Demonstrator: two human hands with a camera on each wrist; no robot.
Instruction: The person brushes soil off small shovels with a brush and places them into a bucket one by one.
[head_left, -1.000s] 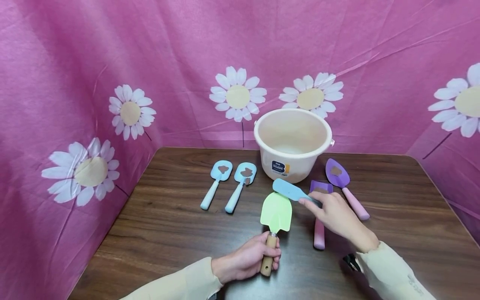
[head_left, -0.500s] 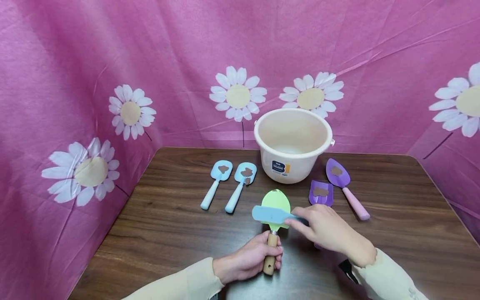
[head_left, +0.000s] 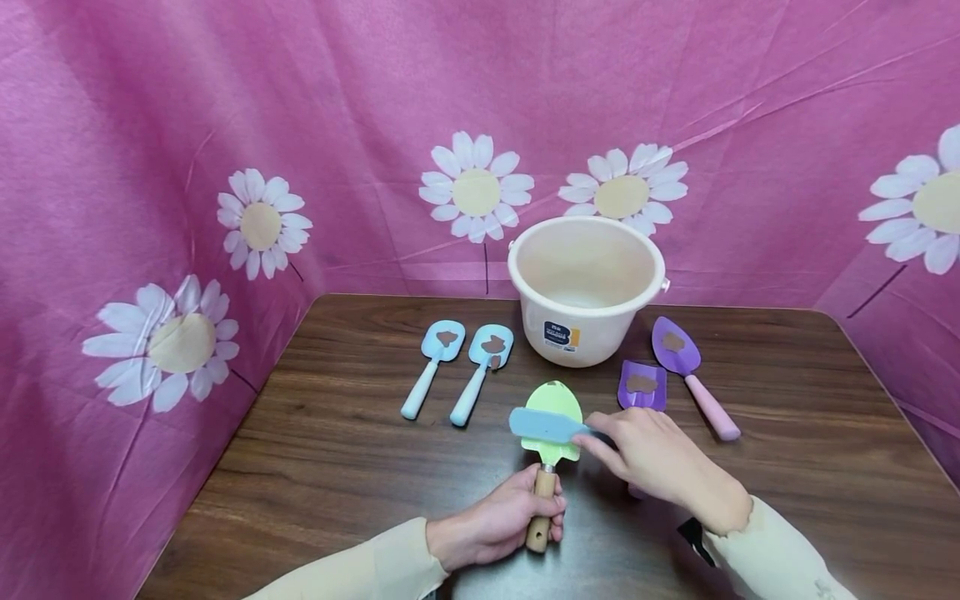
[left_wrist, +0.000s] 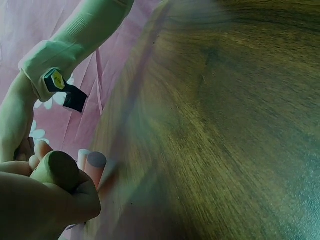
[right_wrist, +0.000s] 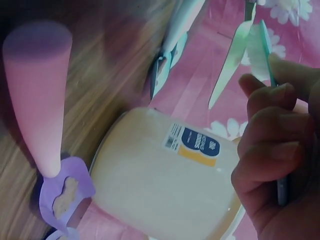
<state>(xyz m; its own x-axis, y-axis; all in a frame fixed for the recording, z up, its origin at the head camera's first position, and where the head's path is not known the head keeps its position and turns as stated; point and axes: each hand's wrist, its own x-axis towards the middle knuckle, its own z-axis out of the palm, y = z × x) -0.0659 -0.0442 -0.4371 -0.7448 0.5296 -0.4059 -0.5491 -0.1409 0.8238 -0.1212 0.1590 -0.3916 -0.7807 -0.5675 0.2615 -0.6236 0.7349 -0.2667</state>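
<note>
My left hand [head_left: 498,517] grips the wooden handle [head_left: 542,508] of a trowel with a light-green blade [head_left: 553,400], its tip pointing away from me. A small brown patch shows near that tip. In my right hand [head_left: 660,458] is a light-blue brush [head_left: 547,426] with a dark handle, lying crosswise over the green blade. Pale bristles [right_wrist: 257,55] face the blade in the right wrist view. Seen from the left wrist, the round butt of the trowel handle [left_wrist: 62,170] sticks out of my curled fingers.
A cream bucket [head_left: 576,333] stands at the back. Two blue trowels [head_left: 467,396] [head_left: 420,390] with brown patches lie left. On the right are a purple trowel [head_left: 708,407] and a square purple shovel [head_left: 642,398], its pink handle [right_wrist: 37,100] mostly hidden under my right hand.
The brush has moved from the trowel's tip down across the blade, then slightly back up and right. My right hand came left and nearer; the left hand stays almost still.
</note>
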